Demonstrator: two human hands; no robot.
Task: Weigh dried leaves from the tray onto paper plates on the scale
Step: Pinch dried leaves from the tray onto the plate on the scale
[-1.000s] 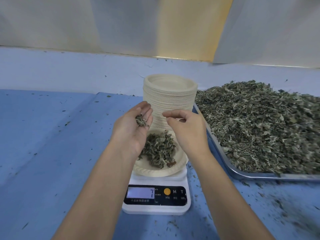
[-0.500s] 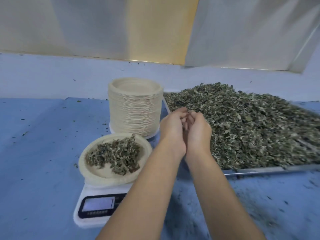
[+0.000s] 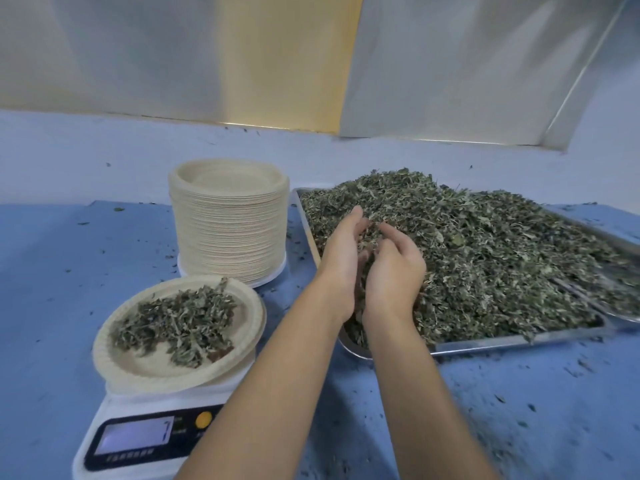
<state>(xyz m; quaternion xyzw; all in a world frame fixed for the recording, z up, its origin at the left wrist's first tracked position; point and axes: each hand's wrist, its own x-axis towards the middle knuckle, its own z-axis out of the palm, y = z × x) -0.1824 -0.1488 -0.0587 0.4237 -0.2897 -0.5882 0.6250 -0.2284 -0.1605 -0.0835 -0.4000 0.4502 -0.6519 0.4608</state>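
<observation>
A metal tray (image 3: 512,340) on the right carries a big heap of dried green leaves (image 3: 485,251). My left hand (image 3: 341,261) and my right hand (image 3: 394,275) hover together over the heap's near left part, palms facing each other and fingers loosely curved. Whether any leaves lie between the palms is hidden. At lower left, a paper plate (image 3: 117,365) with a small pile of leaves (image 3: 180,320) sits on a white digital scale (image 3: 145,403), apart from both hands. The scale's lit display shows 7.
A tall stack of paper plates (image 3: 228,230) stands behind the scale, just left of the tray. Leaf crumbs are scattered over the blue table (image 3: 52,289). A pale wall and metal panels close off the back.
Both hands moved from above the plate on the scale to the right, over the tray. The view swung right with them. The plate's pile looks unchanged.
</observation>
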